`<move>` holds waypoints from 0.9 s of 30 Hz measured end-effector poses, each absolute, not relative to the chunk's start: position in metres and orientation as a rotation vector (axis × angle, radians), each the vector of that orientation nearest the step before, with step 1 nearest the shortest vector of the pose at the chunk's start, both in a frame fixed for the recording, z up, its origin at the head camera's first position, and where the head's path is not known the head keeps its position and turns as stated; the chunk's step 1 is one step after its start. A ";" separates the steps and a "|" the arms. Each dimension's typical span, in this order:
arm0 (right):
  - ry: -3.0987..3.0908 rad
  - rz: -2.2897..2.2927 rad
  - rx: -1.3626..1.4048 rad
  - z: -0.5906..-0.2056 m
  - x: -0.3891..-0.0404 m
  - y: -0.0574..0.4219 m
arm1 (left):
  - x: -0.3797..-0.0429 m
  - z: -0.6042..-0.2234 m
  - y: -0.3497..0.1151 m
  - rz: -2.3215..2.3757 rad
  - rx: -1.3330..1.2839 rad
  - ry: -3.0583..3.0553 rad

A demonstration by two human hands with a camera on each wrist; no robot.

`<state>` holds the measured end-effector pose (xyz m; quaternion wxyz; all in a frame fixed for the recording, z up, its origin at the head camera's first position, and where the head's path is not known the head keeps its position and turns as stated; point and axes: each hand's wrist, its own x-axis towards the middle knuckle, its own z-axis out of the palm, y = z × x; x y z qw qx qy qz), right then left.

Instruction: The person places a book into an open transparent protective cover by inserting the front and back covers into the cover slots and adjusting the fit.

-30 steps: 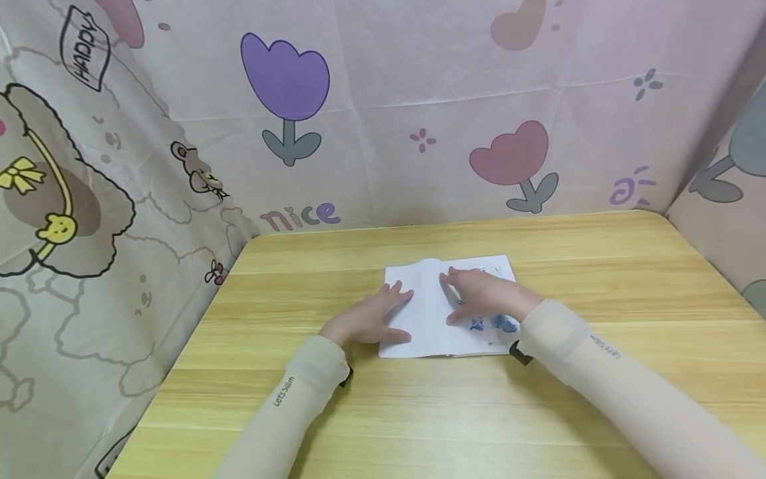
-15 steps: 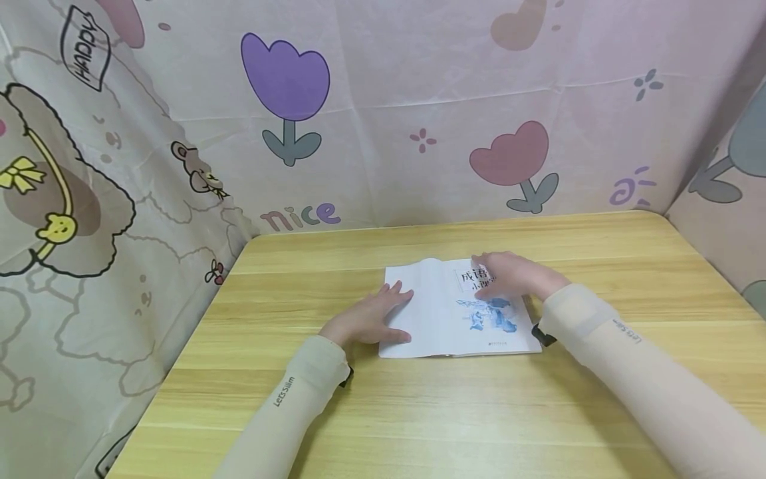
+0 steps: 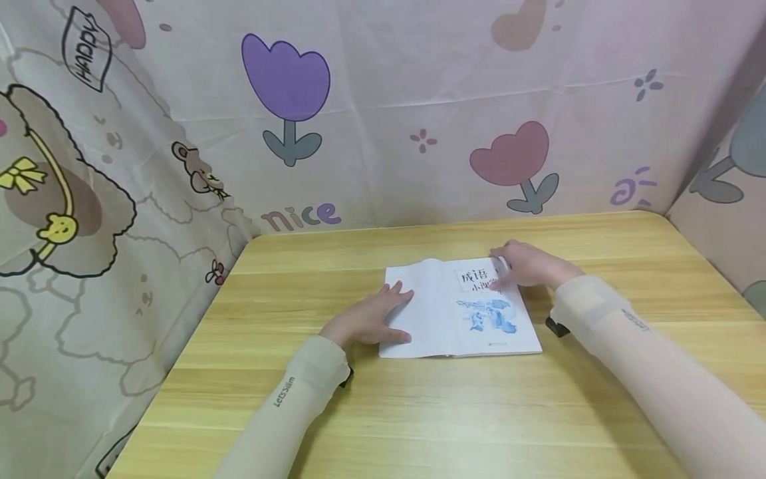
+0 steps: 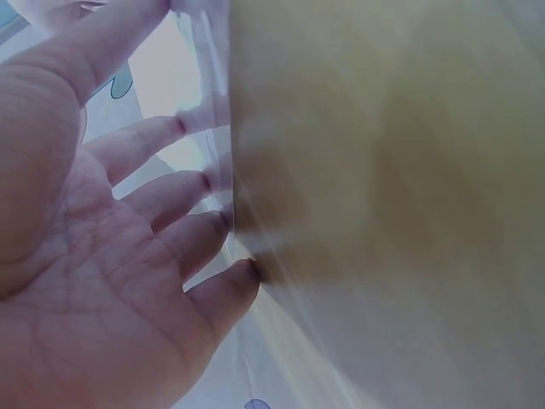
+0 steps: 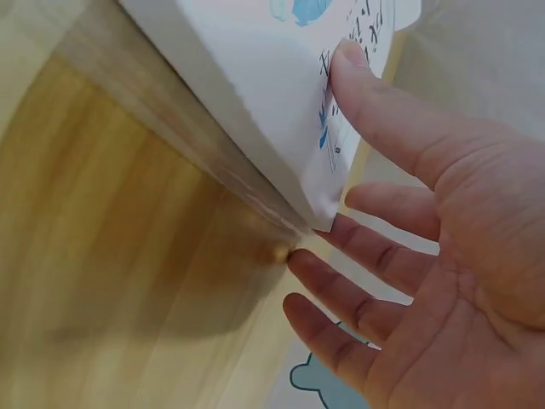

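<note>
An open book (image 3: 439, 319) lies flat on the wooden table. Its left page is blank white; the right page (image 3: 499, 336) carries dark Chinese characters and a blue drawing. My left hand (image 3: 371, 318) rests on the left page near its outer edge, fingers spread. In the left wrist view, the fingers of that left hand (image 4: 128, 221) reach over the page edge. My right hand (image 3: 529, 265) is at the upper right corner of the book. The right wrist view shows the right thumb (image 5: 375, 98) on the printed page, with the other fingers loosely extended along the book's edge.
The light wood table (image 3: 455, 419) extends around the book on all sides. A patterned cloth (image 3: 383, 120) with tulips hangs behind it, and more printed cloth (image 3: 90, 266) hangs at the left. Both forearms wear pale sleeves with dark wrist devices.
My right hand has slid right and away across the page to its upper right corner, uncovering the characters and blue drawing. The left hand has stayed in place.
</note>
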<state>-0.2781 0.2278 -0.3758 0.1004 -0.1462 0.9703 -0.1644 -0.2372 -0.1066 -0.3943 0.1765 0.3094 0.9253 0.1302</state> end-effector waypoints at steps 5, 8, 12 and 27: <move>2.856 -0.473 -0.404 -0.376 -0.286 0.226 | -0.238 -0.395 -0.107 0.377 0.882 2.619; 2.843 -0.470 -0.370 -0.376 -0.291 0.226 | -0.238 -0.396 -0.107 0.379 0.883 2.619; 2.830 -0.492 -0.333 -0.377 -0.296 0.227 | -0.237 -0.396 -0.107 0.388 0.885 2.616; 2.790 -0.560 -0.245 -0.381 -0.296 0.238 | -0.235 -0.392 -0.107 0.397 0.888 2.619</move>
